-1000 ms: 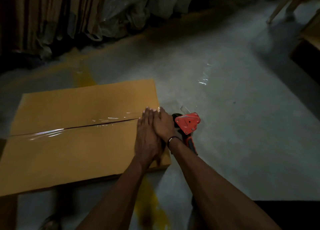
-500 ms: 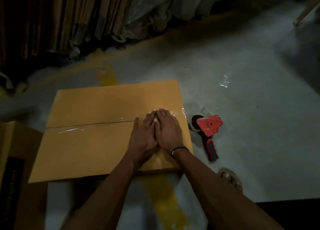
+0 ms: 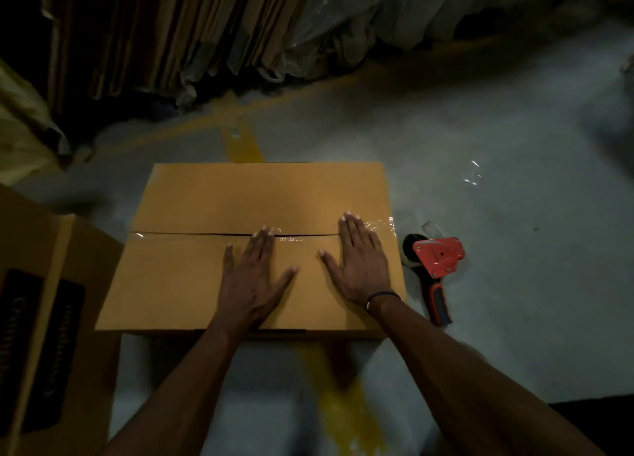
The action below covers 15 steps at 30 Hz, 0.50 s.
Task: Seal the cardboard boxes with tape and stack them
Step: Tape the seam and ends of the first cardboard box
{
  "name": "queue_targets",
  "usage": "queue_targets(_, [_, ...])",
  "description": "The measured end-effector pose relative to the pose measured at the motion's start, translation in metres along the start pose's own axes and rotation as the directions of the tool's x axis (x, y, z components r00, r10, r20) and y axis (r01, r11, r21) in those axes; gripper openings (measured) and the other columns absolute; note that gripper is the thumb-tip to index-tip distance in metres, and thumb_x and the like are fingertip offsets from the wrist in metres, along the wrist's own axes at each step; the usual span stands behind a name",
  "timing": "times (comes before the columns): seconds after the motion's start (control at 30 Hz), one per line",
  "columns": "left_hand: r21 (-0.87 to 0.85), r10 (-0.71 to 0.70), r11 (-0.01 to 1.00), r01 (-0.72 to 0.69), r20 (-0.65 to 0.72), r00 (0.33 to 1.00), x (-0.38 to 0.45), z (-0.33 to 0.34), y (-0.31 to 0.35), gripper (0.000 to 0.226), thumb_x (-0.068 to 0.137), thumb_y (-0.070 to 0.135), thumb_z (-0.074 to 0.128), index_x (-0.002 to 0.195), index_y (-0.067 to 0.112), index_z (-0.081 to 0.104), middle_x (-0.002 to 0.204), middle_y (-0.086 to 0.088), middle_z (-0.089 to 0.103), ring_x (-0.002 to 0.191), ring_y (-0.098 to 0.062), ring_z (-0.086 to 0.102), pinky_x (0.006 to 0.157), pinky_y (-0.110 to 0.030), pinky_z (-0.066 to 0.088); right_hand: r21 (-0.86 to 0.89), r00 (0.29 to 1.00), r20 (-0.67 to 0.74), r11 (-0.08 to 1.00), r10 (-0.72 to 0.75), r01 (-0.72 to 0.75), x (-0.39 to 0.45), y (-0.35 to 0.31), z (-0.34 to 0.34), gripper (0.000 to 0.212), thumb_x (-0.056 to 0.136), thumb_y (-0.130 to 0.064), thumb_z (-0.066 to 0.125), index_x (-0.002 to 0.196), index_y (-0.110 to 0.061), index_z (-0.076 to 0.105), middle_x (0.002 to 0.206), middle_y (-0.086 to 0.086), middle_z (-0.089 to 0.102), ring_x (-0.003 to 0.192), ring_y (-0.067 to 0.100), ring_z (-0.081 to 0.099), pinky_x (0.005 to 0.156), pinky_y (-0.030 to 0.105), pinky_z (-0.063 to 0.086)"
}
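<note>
A brown cardboard box [image 3: 206, 198] stands on the floor in front of me, its top flaps closed. Clear tape [image 3: 192, 234] runs along the centre seam and folds over the right edge. My left hand [image 3: 255, 277] lies flat on the near flap at the middle, fingertips at the seam. My right hand [image 3: 360, 263] lies flat near the box's right end, fingers straight across the taped seam. A red tape dispenser [image 3: 435, 260] with a dark handle lies on the floor just right of the box, apart from both hands.
Another cardboard box [image 3: 44, 284] with dark printed panels stands at the left, close to the first. Flattened cartons [image 3: 171, 34] and plastic sheeting [image 3: 343, 20] lean along the back. A scrap of clear film [image 3: 473, 176] lies on the grey floor, which has yellow painted lines [image 3: 245, 143].
My hands, pressed side by side near the box's right end, have spread apart along the seam; the left one slid toward the middle. The view has swung left, showing the second box.
</note>
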State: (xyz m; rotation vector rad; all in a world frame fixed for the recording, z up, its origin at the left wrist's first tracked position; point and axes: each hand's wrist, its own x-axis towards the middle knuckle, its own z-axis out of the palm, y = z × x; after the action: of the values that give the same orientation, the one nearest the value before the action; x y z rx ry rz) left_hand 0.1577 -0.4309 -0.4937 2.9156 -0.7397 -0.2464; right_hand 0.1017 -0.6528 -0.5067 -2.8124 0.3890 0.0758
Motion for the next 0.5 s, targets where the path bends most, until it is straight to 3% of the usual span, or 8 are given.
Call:
queue_targets(0.13, [0.066,0.004,0.998,-0.001,-0.043,0.999,0.001,0.004,-0.019,0.089,0.099,0.076,0.015,0.166,0.019,0.003,0.173,0.002,-0.004,0.159,-0.015,-0.003,0.127,-0.050,-0.009,-0.019,0.998,-0.004,0.998,-0.066,0.066,0.004,-0.014,0.000,0.075,0.104,-0.058,0.014,0.163,-0.012,0.002,0.171,0.006,-0.002,0.157,0.022,-0.003,0.128,0.046,0.004])
queue_targets(0.2, [0.052,0.113,0.993,-0.110,-0.058,0.992,0.008,0.003,-0.012,0.082,0.103,0.066,0.023,0.166,0.019,0.000,0.172,0.001,-0.007,0.159,-0.016,-0.006,0.128,-0.049,-0.008,0.032,0.978,-0.004,0.977,-0.210,0.210,0.010,-0.035,-0.001,0.067,0.107,-0.047,0.021,0.163,-0.014,0.008,0.170,0.006,0.004,0.157,0.021,0.001,0.128,0.044,0.003])
queue_targets(0.3, [0.057,0.231,0.971,-0.233,0.026,0.973,0.017,0.007,-0.015,0.072,0.105,0.055,0.014,0.164,0.021,-0.010,0.171,0.004,-0.016,0.159,-0.014,-0.010,0.127,-0.049,-0.011,0.024,0.929,0.093,0.934,-0.358,0.357,0.018,-0.057,0.009,0.061,0.110,-0.041,0.021,0.163,-0.014,0.008,0.171,0.005,0.008,0.157,0.020,0.003,0.128,0.046,0.009])
queue_targets(0.5, [0.033,0.155,0.987,-0.158,0.072,0.985,0.004,-0.001,-0.061,0.087,0.098,0.078,0.008,0.164,0.025,-0.012,0.170,0.012,-0.016,0.156,-0.004,-0.013,0.127,-0.051,-0.009,-0.047,0.919,0.127,0.923,-0.374,0.382,0.019,-0.044,0.017,0.066,0.108,-0.053,0.015,0.164,-0.020,0.003,0.170,-0.005,-0.001,0.157,0.011,-0.003,0.128,0.038,0.008])
